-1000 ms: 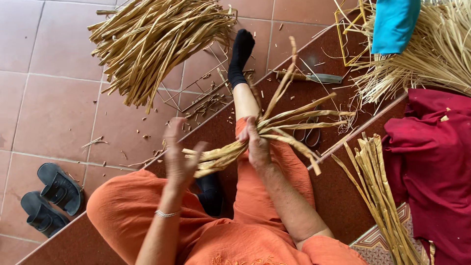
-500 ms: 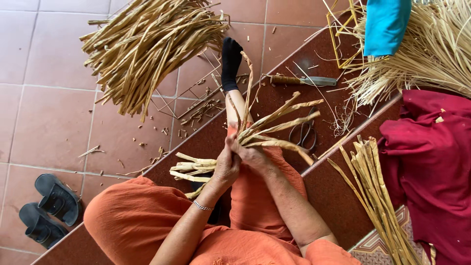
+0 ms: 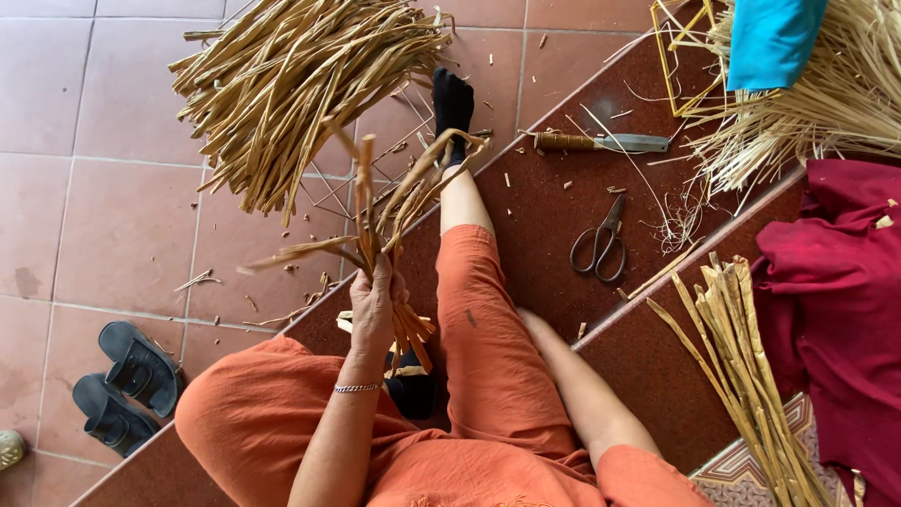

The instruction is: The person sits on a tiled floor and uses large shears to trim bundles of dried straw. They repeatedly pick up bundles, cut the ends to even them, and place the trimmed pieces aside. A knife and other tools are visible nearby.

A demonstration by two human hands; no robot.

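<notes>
Left hand (image 3: 374,305): fingers (image 3: 361,286) clenched around a bunch of flat tan dried reed strips (image 3: 380,211), ends fanning above the knuckles for gathering; right hand hidden behind the orange-trousered leg (image 3: 488,347), state indeterminable.

Pink tiled floor (image 3: 103,216), dark-red steps (image 3: 535,216)

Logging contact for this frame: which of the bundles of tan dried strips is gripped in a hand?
The small bundle of tan strips in the left hand, above the knees; the other piles lie untouched.
</notes>
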